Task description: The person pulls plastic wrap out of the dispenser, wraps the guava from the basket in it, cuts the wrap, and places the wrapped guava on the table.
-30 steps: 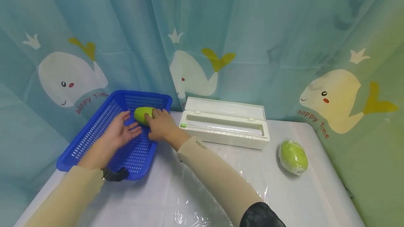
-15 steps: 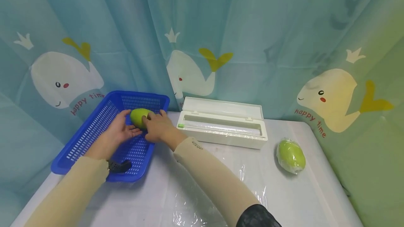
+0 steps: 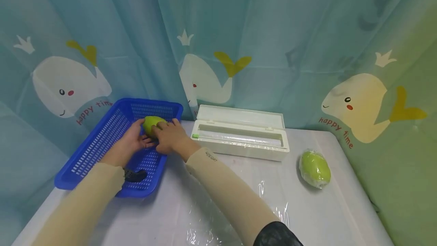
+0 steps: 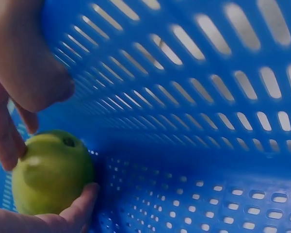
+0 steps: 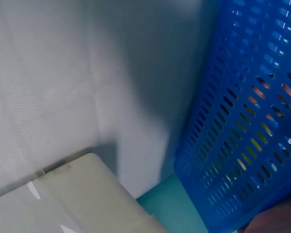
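A green oval fruit [image 3: 152, 125] is between both hands at the far end of the blue plastic basket [image 3: 112, 122]. The left hand [image 3: 134, 139] reaches inside and holds its near left side, thumb above and fingers below. Over the right rim comes the right hand [image 3: 171, 136], its fingers curled on the fruit's right side. In the left wrist view the fruit [image 4: 51, 174] shows a small dark scar, with fingers on two sides of it. Through the basket wall [image 5: 233, 111], the right wrist view gives only glimpses of green and of fingers.
An open white cling film box [image 3: 242, 139] holds a roll, its lid raised behind. A film-wrapped green fruit [image 3: 315, 169] lies on the right of the white table [image 3: 348, 204]. Loose clear film [image 3: 205, 231] lies in front. A printed curtain [image 3: 273, 41] hangs behind.
The left hand moves up and right to the fruit, its thumb and fingers closing in on it. The right hand stays on the fruit. The head view shifts slightly.
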Available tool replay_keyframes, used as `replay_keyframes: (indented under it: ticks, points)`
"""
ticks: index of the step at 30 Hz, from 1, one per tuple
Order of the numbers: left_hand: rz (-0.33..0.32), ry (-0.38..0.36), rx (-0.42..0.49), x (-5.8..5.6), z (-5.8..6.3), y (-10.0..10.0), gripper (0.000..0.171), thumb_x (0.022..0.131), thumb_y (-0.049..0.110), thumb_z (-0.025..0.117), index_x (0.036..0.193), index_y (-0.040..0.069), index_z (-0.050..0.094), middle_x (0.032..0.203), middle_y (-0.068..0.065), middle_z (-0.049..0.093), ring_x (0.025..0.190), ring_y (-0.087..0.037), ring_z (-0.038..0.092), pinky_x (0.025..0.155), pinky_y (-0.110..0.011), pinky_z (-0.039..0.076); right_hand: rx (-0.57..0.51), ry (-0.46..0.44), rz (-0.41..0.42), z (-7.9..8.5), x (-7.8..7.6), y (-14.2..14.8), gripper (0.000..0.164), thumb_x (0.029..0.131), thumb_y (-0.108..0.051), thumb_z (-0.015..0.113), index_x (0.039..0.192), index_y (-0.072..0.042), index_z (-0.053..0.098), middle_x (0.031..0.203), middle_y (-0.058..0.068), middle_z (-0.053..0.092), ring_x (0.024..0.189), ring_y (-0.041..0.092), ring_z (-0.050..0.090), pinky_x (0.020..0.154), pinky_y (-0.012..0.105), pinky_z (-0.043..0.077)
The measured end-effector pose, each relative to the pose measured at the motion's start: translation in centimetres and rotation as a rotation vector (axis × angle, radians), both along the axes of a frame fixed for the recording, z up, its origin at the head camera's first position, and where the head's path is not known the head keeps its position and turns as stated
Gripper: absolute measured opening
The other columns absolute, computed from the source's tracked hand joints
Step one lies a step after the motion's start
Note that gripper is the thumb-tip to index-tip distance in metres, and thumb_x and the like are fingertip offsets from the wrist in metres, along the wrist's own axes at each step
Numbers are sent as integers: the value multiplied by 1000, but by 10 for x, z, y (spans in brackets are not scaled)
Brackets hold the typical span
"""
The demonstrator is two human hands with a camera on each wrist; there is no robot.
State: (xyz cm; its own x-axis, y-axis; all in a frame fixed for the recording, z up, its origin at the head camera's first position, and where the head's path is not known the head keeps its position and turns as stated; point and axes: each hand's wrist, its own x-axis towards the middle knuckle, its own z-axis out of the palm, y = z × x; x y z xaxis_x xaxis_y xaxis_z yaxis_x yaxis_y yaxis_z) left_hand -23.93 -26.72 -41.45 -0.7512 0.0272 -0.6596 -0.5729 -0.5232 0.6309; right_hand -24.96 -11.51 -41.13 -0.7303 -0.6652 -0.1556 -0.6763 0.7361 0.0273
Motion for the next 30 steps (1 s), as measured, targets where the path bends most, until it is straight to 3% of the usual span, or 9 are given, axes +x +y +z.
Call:
replay_keyframes:
  ticks: [4,8,15,18,22,25,27,30]
  points:
    - [18,-9,-42,1,0,0,76,105,45,33,157,27,-21,167,-10,-7,153,-30,8,121,-49,18,-31,8,-6,-2,1,-1,63,90,-43,57,149,-24,44,156,3,33,141,18,40,122,42,14]
    - [21,-11,-58,1,1,2,74,106,42,34,158,29,-16,167,-11,-7,153,-31,10,120,-51,19,-51,7,-10,-4,0,-2,56,91,-42,55,144,-27,50,164,12,23,148,24,32,123,43,13]
    - [-45,19,-93,-2,0,9,71,107,32,36,160,15,-8,166,-12,-5,152,-28,10,120,-46,20,-114,2,10,-11,-2,1,60,93,-41,55,150,-28,42,163,0,30,148,22,32,124,46,11]
    - [-39,21,-142,0,0,10,74,106,38,38,160,13,-6,166,-12,-2,152,-28,12,119,-48,22,-170,-11,25,-12,-2,3,63,93,-40,57,152,-27,39,161,-3,33,146,20,34,124,48,12]
    - [-3,24,-170,1,4,13,78,102,49,43,161,18,1,167,-8,4,151,-26,17,119,-50,24,-275,12,60,-10,-3,7,61,92,-34,63,149,-25,45,158,-4,39,144,24,38,122,51,20]
    - [31,17,-123,2,9,15,78,100,52,47,160,25,5,167,-1,5,151,-24,17,120,-48,23,-386,36,86,-5,-2,11,57,91,-27,66,145,-20,50,156,0,42,145,26,37,121,46,24]
    - [63,19,-85,4,15,17,67,99,51,52,154,32,19,166,3,8,150,-21,18,120,-47,23,-455,73,99,-3,0,13,54,91,-24,66,142,-16,54,154,3,45,144,25,39,121,39,26]
    - [13,87,-82,11,25,18,45,102,47,50,140,33,33,156,3,23,139,-21,29,112,-39,37,-540,153,106,0,4,17,49,90,-24,68,138,-15,58,149,4,50,140,23,43,120,32,27]
